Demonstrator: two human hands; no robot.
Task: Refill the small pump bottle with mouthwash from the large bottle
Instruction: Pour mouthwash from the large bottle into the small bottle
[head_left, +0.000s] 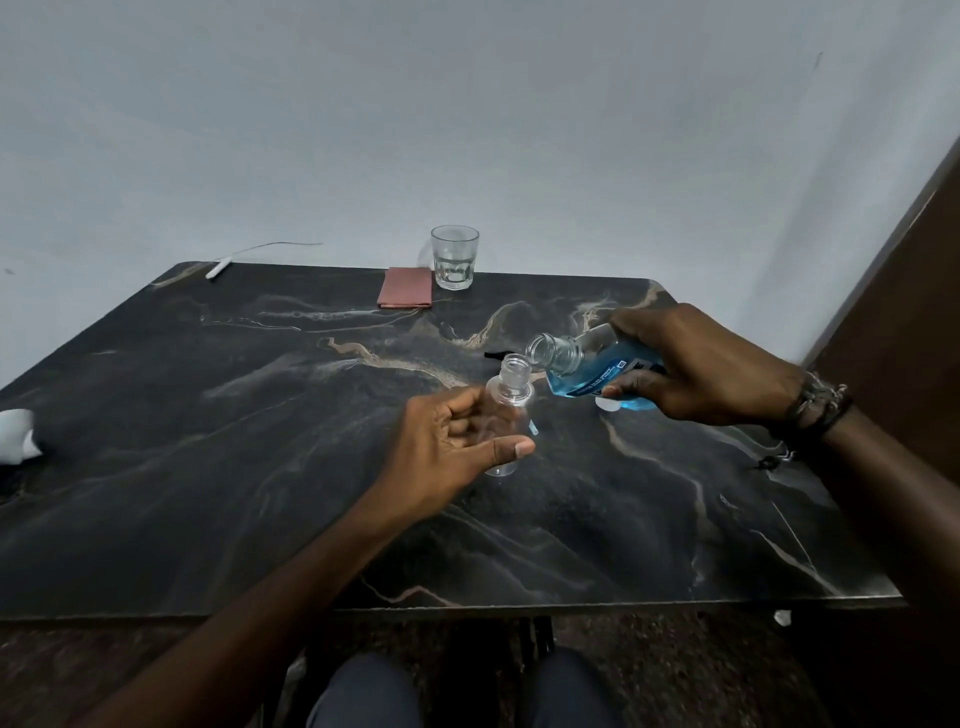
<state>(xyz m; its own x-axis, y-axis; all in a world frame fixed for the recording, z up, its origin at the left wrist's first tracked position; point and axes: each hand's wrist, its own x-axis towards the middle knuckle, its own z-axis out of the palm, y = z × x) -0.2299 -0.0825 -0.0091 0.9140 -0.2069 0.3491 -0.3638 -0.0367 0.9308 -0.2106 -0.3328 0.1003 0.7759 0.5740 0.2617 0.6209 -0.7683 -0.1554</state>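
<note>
The table (260, 467), a dark marbled slab, carries the work; a drinking glass (454, 257) and a folded reddish cloth (405, 295) sit at its far edge, well apart from the hands.

The large bottle (592, 371) is held in the right hand (696, 369), which is wrapped around its body, thumb beneath and fingers over the top. It is tipped nearly horizontal, uncapped, with blue mouthwash pooled in the lower side. It is probably the heavier item, and the liquid will shift as the tilt changes, so a full wrap around the mid-body suits it; the clear plastic wall likely flexes under squeeze, which could surge the flow.

The small pump bottle (511, 395) stands on the table between the hands, open-necked, clear and apparently empty. The left hand (457, 441) cups it loosely, thumb across the front and fingers behind; firm contact cannot be confirmed. Empty, it is probably light and easily toppled, so it should be steadied low on the body, clear of the neck.

The two mouths sit just beside each other; no stream is visible. The narrow neck leaves little margin for spills.
</note>
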